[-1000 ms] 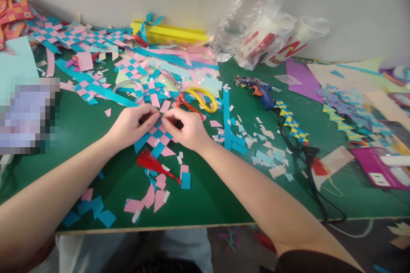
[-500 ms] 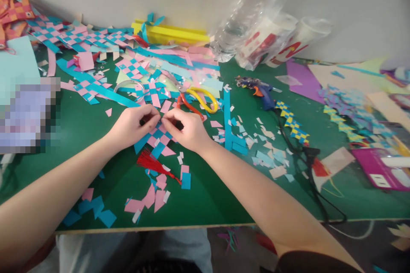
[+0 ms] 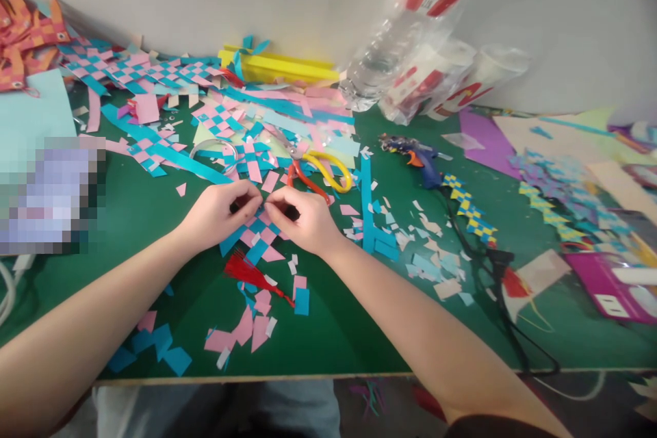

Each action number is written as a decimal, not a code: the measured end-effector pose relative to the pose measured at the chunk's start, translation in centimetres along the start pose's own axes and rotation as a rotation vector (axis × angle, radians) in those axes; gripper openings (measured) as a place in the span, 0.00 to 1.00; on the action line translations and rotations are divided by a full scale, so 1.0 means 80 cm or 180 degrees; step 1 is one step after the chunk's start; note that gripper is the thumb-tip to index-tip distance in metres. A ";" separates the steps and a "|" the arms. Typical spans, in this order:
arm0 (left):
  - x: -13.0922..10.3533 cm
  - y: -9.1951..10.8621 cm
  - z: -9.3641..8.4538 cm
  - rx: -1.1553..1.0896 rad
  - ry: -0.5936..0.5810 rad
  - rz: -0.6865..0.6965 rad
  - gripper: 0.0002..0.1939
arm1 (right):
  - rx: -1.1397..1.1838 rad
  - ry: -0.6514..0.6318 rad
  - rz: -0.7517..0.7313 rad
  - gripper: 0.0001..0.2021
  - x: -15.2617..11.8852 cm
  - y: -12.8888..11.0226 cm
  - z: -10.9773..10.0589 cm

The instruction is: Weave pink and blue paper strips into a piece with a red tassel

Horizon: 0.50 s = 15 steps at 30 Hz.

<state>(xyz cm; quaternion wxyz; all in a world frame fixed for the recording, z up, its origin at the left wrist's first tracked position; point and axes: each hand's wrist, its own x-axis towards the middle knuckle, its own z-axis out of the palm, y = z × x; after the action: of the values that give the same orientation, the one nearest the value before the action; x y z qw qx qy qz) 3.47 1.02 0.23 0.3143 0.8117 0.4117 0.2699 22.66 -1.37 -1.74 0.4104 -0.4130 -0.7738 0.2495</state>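
My left hand (image 3: 223, 214) and my right hand (image 3: 304, 217) meet almost fingertip to fingertip, thumbs and forefingers pinched together. Whatever lies between the tips is too small to make out. Right beneath them lies a woven paper piece (image 3: 259, 241) in blue and pink checks, partly hidden by the hands. A red tassel (image 3: 247, 272) rests on the green table just in front of it. Scissors (image 3: 328, 171) with one yellow and one red handle loop lie behind my right hand. A roll of clear tape (image 3: 214, 152) sits behind my left hand.
Blue and pink paper scraps (image 3: 251, 332) litter the green table (image 3: 354, 328). At right are a blue glue gun (image 3: 423, 164) with a black cord and a checked yellow-blue strip (image 3: 469, 209). A plastic bottle (image 3: 395, 34) leans at the back; a phone (image 3: 48, 198) lies left.
The whole view has shifted slightly, with things sitting a little lower and to the right. Both hands keep their pinch over the woven paper piece.
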 end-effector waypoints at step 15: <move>-0.005 -0.002 -0.001 0.0232 -0.0006 0.0214 0.08 | -0.0254 -0.0076 -0.0280 0.10 0.004 0.002 0.002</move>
<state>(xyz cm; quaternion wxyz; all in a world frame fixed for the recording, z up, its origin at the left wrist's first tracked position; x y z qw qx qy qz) 3.15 0.75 0.09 0.2756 0.8363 0.3934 0.2644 22.51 -1.07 -1.78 0.3949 -0.3916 -0.8054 0.2050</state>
